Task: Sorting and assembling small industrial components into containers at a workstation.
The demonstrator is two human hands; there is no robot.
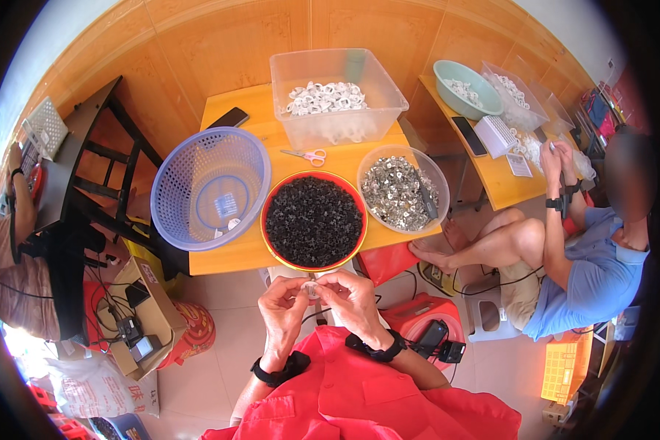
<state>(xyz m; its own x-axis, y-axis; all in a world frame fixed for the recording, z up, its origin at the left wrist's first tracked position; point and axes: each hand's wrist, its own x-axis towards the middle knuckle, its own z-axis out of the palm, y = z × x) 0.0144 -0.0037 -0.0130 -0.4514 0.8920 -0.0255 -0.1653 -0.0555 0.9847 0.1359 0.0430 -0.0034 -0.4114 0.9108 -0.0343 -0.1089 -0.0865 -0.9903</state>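
So both hands, left [282,306] and right [355,302], have their fingertips pinched on one little white piece [312,290] just above the red shirt [345,389]; it sits right between them, so neither hand's really nearer, and it's too covered to call its long axis. Straight past the fingertips is the red-and-yellow bowl [314,175] of black bits, metal-parts tub [444,199] to its right, bluish basket [174,170] left. Farther back: scissors [316,157], then a clear bin [337,133] of white pieces.
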